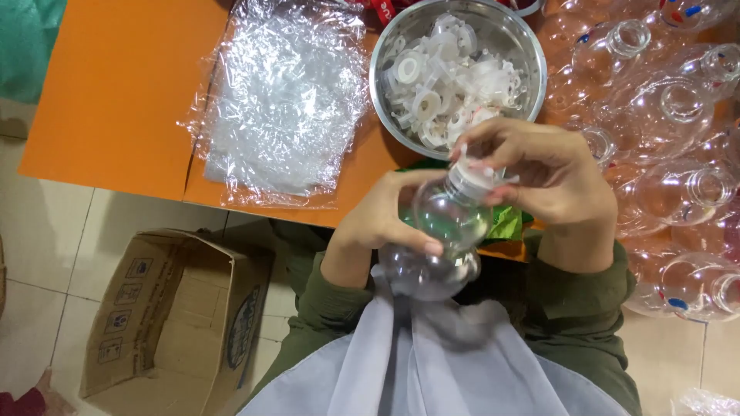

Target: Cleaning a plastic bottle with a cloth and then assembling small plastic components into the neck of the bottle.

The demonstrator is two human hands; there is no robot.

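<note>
Two hands meet over the lap in the head view: left hand [385, 219] clasps a clear bottle [441, 235], right hand [532, 166] pinches a white cap [470, 179] at its neck; seating it square helps. Brown cardboard box [173, 316] with a blue oval label lies lower left; crinkled plastic bag [281, 100] on orange table [116, 85].

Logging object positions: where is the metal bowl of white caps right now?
Head view, top centre: the bowl sits on the orange table, between the plastic bags and clear bottles.

My orange surface [116, 92] carries a crinkled clear plastic bag [281, 100], a steel bowl [532, 92] of white caps, and clear empty bottles [678, 115]; an open cardboard box [173, 316] sits on the tiled floor [46, 239].
</note>
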